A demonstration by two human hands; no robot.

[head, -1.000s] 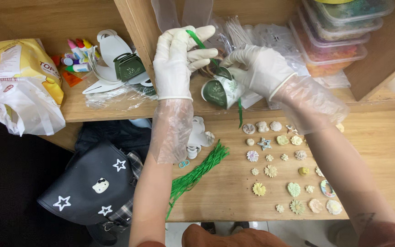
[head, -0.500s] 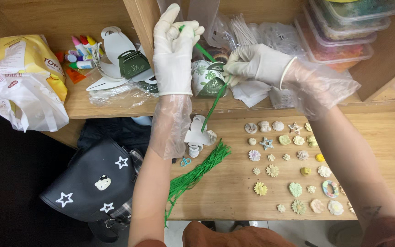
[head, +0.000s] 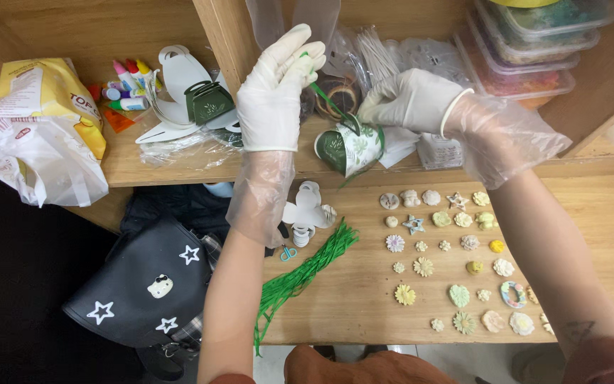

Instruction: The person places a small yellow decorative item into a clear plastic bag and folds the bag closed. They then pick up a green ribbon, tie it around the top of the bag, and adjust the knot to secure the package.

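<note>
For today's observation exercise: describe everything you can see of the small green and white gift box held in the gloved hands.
The small gift box looks like folded card, dark green on one face, white with green leaf print on another. It hangs tilted in the air above the shelf edge. The right hand grips its top, and the left hand pulls a thin green ribbon strand up from it.

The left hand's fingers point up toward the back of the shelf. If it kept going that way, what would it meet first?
Probably the clear plastic bags hanging just above the left hand, beside the wooden divider. Depth is unclear from this view, so the left hand might pass in front of them.
</note>
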